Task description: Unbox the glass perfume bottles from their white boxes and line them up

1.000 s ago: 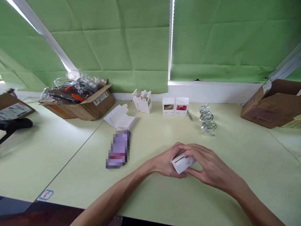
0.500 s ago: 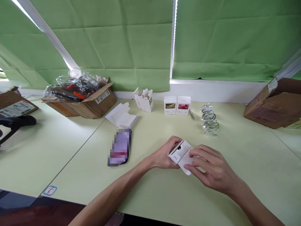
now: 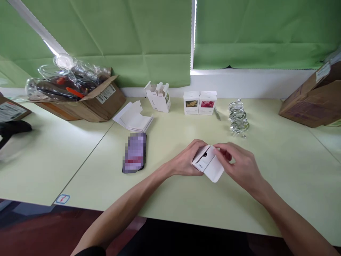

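A small white cardboard box (image 3: 204,160) is wrapped in the fingers of my left hand (image 3: 187,159), its open end tilted up towards me. A long end flap (image 3: 215,170) folds out from it to the lower right. Inside the opening shows a white panel with a dark round hole (image 3: 205,154). My right hand (image 3: 241,165) has thumb and forefinger pinched together at the box's upper right edge, while its other fingers curl in behind. What exactly lies between those fingertips is hard to see.
Two white boxes with flower pictures (image 3: 200,104) stand at the back, a pen-like item beside them. An open-topped white box (image 3: 159,97), folded white card (image 3: 134,117), a blurred phone (image 3: 134,153), a clear spiral ornament (image 3: 238,117) and cardboard cartons (image 3: 106,101) surround the hands.
My right hand has shifted from the outfolded flap up to the box's upper right edge, leaving the flap free. The camera view has tilted down a little.
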{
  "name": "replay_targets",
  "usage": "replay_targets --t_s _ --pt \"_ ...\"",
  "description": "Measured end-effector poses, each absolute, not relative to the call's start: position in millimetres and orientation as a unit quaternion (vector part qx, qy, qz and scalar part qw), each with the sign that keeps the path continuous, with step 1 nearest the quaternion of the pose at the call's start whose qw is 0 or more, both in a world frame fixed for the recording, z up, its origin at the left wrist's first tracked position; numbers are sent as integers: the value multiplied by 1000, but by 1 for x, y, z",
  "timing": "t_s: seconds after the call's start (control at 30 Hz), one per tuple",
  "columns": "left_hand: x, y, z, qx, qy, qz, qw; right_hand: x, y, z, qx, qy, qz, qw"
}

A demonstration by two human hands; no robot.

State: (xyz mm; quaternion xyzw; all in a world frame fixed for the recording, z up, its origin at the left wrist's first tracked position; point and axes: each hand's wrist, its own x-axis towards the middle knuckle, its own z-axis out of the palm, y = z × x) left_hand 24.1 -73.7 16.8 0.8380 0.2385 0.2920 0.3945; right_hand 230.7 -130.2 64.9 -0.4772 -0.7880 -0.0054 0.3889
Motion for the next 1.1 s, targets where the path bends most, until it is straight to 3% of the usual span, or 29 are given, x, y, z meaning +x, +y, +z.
replay_targets --t_s 0.73,1.1 --pt "22 -51 14 850 249 330 326 232 -116 44 -446 -842 -51 300" --pt "28 -45 6 806 336 364 323 227 -108 36 -460 -822 -173 288"
